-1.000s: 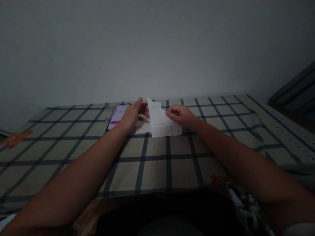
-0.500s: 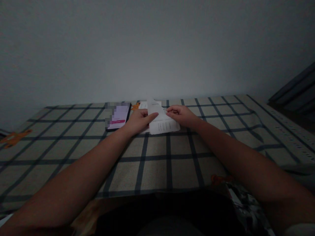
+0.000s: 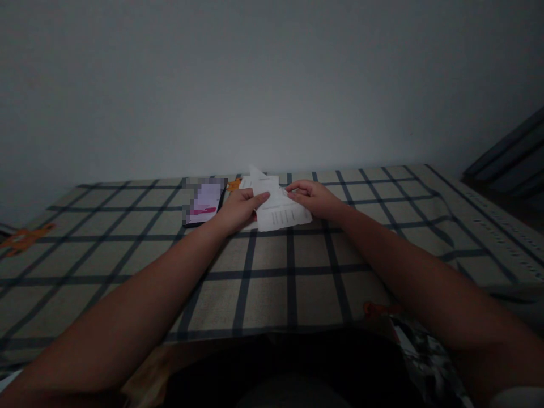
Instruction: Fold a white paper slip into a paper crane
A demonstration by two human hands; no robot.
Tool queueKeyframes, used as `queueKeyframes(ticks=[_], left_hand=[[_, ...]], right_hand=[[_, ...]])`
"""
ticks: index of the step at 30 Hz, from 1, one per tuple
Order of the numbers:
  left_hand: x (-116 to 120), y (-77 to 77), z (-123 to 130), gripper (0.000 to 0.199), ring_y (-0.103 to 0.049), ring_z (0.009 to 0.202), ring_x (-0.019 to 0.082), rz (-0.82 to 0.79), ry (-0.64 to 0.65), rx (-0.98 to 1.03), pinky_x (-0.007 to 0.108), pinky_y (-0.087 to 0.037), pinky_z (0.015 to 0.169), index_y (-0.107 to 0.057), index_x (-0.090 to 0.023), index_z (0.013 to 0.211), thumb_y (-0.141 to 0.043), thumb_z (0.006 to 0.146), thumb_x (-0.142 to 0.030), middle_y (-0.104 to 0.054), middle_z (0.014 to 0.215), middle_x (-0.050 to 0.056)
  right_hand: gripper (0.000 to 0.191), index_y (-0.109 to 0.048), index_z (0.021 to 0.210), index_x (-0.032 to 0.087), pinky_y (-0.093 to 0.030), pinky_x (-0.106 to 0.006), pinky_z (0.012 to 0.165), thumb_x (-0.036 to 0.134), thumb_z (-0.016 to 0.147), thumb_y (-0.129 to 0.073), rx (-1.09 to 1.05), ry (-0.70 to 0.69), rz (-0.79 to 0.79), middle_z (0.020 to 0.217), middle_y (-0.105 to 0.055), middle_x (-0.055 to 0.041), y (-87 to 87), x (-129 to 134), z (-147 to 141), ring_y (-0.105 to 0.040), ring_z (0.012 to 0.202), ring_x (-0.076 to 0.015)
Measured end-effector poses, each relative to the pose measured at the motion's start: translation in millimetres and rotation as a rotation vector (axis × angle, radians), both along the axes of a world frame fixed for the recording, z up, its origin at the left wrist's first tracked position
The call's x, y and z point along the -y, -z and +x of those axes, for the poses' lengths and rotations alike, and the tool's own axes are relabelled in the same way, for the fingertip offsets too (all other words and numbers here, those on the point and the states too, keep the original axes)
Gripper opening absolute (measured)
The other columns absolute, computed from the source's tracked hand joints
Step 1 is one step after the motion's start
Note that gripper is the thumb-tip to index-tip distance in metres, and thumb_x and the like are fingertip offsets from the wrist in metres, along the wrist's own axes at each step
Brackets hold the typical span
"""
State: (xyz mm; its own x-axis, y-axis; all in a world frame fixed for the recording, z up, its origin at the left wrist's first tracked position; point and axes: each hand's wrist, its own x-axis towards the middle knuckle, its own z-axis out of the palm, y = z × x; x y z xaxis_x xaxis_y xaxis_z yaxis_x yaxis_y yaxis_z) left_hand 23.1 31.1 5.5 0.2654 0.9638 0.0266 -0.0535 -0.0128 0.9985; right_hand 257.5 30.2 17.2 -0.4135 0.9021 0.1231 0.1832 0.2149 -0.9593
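A white sheet of printed paper (image 3: 283,212) is held between my two hands, with a crease across it and a loose flap sticking up at its far left. My left hand (image 3: 241,208) grips the paper's left edge, thumb on top. On the right side, my right hand (image 3: 314,198) pinches the paper's edge between thumb and fingers. Behind the held sheet lies more white paper (image 3: 247,182), partly covered. The print is too small to read.
A phone (image 3: 204,204) with a lit screen, partly pixelated, lies left of my left hand. The checked tablecloth (image 3: 272,294) covers the table, which stands against a grey wall (image 3: 272,85). Orange printed figures (image 3: 28,238) show on the cloth.
The paper's upper flap has dropped and folded leftward, and more of the printed side shows. Both hands have stayed almost in place, the left thumb shifting slightly left.
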Motion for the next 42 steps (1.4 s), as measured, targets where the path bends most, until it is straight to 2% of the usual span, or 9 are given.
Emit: queueKeyframes(ticks=[6, 11, 15, 18, 20, 25, 29, 33, 42], left_hand=[[-8.1, -0.8, -0.8, 0.031, -0.073, 0.072, 0.02, 0.017, -0.086, 0.14, 0.032, -0.059, 0.067, -0.072, -0.013, 0.104, -0.079, 0.08, -0.031, -0.079, 0.09, 0.01], [-12.0, -2.3, -4.0, 0.076, -0.072, 0.069, 0.017, 0.072, -0.179, 0.138, 0.027, -0.055, 0.059, -0.048, -0.024, 0.152, -0.076, 0.082, -0.022, -0.077, 0.112, 0.009], [-8.8, -7.5, -2.8, 0.095, -0.068, 0.065, 0.013, 0.029, -0.238, 0.156, 0.025, -0.053, 0.057, -0.025, -0.031, 0.166, -0.073, 0.085, -0.017, -0.074, 0.109, 0.008], [-5.0, -12.3, -2.3, 0.093, -0.062, 0.057, 0.012, 0.015, -0.222, 0.145, 0.024, -0.049, 0.052, -0.026, -0.03, 0.166, -0.071, 0.086, -0.02, -0.072, 0.091, 0.002], [-4.4, -13.9, -3.3, 0.088, -0.057, 0.051, 0.011, 0.041, -0.196, 0.137, 0.023, -0.044, 0.049, -0.028, -0.029, 0.165, -0.07, 0.087, -0.027, -0.068, 0.077, -0.002], [-10.6, -11.1, -10.6, 0.045, -0.038, 0.045, 0.009, 0.256, -0.218, 0.114, 0.022, -0.027, 0.043, -0.072, -0.02, 0.123, -0.064, 0.092, -0.053, -0.05, 0.056, -0.004], [-12.6, -7.8, -14.5, 0.047, -0.057, 0.066, 0.014, 0.338, -0.235, 0.054, 0.023, -0.041, 0.054, -0.078, -0.019, 0.1, -0.065, 0.088, -0.063, -0.068, 0.081, 0.005], [-7.3, -4.4, -8.9, 0.068, -0.072, 0.092, 0.026, 0.173, 0.017, 0.068, 0.033, -0.054, 0.07, -0.076, -0.019, 0.107, -0.06, 0.082, -0.079, -0.078, 0.108, 0.014], [7.4, -11.4, 1.9, 0.044, -0.074, 0.081, 0.021, 0.114, 0.007, 0.07, 0.036, -0.058, 0.08, -0.072, -0.016, 0.109, -0.087, 0.072, -0.035, -0.08, 0.095, 0.007]], right_hand=[[0.026, -0.067, 0.107, 0.018, -0.039, -0.02, 0.054, 0.012, 0.082, -0.064, -0.175, 0.096, -0.005, 0.07, -0.056, 0.0054, -10.2, 2.6, -0.9, -0.052, 0.061, -0.0093], [0.024, -0.073, 0.089, 0.017, -0.047, -0.022, 0.06, 0.004, 0.075, -0.059, -0.25, 0.171, -0.123, 0.079, -0.069, 0.0001, -11.0, -0.2, -4.1, -0.06, 0.066, -0.0101], [0.025, -0.08, 0.099, 0.019, -0.052, -0.025, 0.065, 0.012, 0.077, -0.069, -0.258, 0.139, -0.117, 0.089, -0.076, -0.0035, -5.4, -5.3, -1.9, -0.063, 0.071, -0.0115], [0.023, -0.081, 0.1, 0.021, -0.053, -0.024, 0.065, 0.021, 0.078, -0.076, -0.215, 0.138, -0.005, 0.1, -0.078, -0.0044, -2.8, -6.7, 1.4, -0.065, 0.079, -0.0126], [0.012, -0.079, 0.088, 0.019, -0.052, -0.022, 0.061, 0.028, 0.08, -0.077, -0.203, 0.163, 0.055, 0.088, -0.075, -0.0032, -2.9, -6.5, 2.7, -0.063, 0.073, -0.0111], [0.026, -0.071, 0.08, 0.017, -0.051, -0.02, 0.056, 0.041, 0.082, -0.079, -0.37, 0.216, 0.044, 0.073, -0.067, 0.0007, -6.5, -4.4, 2.7, -0.06, 0.061, -0.0079], [0.028, -0.069, 0.082, 0.016, -0.053, -0.02, 0.056, 0.041, 0.082, -0.081, -0.453, 0.165, -0.058, 0.066, -0.068, -0.0001, -7.0, -4.7, 2.2, -0.062, 0.057, -0.0086], [0.021, -0.069, 0.082, 0.016, -0.053, -0.019, 0.054, 0.034, 0.089, -0.076, -0.39, 0.185, -0.103, 0.063, -0.068, 0.0002, -4.7, -6.4, 0.8, -0.063, 0.055, -0.0085], [0.015, -0.067, 0.103, 0.017, -0.055, -0.02, 0.053, 0.009, 0.092, -0.06, -0.308, 0.155, -0.176, 0.071, -0.075, 0.0003, -11.9, 1.7, -2.9, -0.067, 0.053, -0.0095]])
